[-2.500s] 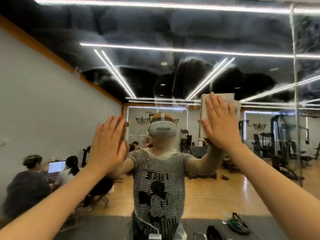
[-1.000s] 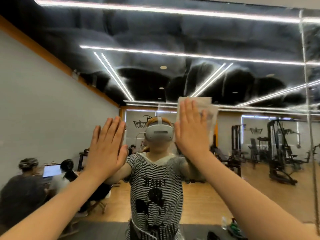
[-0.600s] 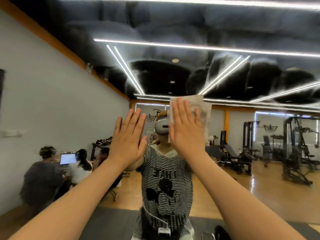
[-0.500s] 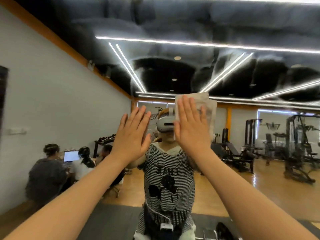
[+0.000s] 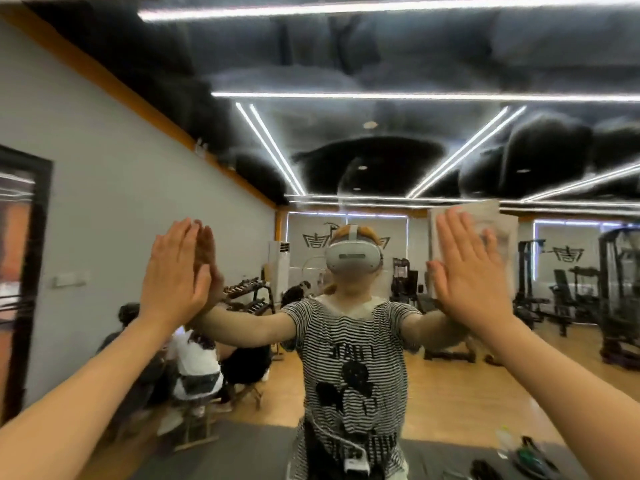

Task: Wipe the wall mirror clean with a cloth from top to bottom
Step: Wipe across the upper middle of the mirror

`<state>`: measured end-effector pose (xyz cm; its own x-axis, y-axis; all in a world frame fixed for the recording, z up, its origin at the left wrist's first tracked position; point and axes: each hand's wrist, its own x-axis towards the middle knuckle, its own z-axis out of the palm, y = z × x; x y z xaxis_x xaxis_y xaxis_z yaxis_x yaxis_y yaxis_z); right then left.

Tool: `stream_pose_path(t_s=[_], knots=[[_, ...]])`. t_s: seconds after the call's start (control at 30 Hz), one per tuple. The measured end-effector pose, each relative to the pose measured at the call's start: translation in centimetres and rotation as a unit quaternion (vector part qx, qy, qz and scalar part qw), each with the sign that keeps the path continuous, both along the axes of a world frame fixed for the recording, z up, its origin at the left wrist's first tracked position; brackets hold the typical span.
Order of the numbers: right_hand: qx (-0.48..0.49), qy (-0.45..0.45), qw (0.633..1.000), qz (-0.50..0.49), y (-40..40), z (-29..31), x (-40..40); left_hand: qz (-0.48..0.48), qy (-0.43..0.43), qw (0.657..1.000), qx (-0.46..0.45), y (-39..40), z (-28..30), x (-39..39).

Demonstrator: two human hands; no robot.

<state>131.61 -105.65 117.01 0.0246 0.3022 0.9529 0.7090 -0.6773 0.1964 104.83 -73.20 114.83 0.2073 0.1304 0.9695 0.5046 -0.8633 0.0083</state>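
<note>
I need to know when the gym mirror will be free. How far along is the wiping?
Early to midway, I'd judge. The hazy smears across the mirror above the hands suggest the top has been gone over. In hand: the right hand presses the cloth flat at head height, the left hand bracing on the glass. Everything below is left.

A big mirror [image 5: 346, 150] fills the wall ahead. The person's left hand [image 5: 173, 275] is flat on the glass, fingers straight and close together, and it meets its own reflection. The right hand [image 5: 467, 271] is flat too and presses a pale cloth [image 5: 498, 223] against the mirror, up at head height. The cloth sticks out above and beside the fingers. The glass looks smeary and cloudy higher up. In the mirror stands the person in a striped shirt [image 5: 349, 341] with a white headset [image 5: 351, 259]. Gym machines [image 5: 620, 296] stand on the right. People [image 5: 194, 358] sit on the left.
</note>
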Motion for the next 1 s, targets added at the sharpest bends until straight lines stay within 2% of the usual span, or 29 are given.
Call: stream_pose_path(t_s=[0.53,0.7,0.87,1.0], knots=[[0.024,0.011,1.000,-0.004,0.0,0.0,-1.4,-0.022,-0.007,1.000,0.000,3.2,-0.7,0.3],[0.060,0.028,0.998,-0.008,1.1,-0.4,-1.6,-0.020,-0.015,1.000,0.006,3.3,-0.7,0.6],[0.029,-0.022,0.999,0.021,8.0,-0.6,-6.2,-0.012,-0.014,1.000,0.017,3.4,-0.8,0.5],[0.044,0.002,0.999,0.022,13.5,-0.9,-9.4,-0.016,-0.013,1.000,0.022,3.4,-0.7,0.4]])
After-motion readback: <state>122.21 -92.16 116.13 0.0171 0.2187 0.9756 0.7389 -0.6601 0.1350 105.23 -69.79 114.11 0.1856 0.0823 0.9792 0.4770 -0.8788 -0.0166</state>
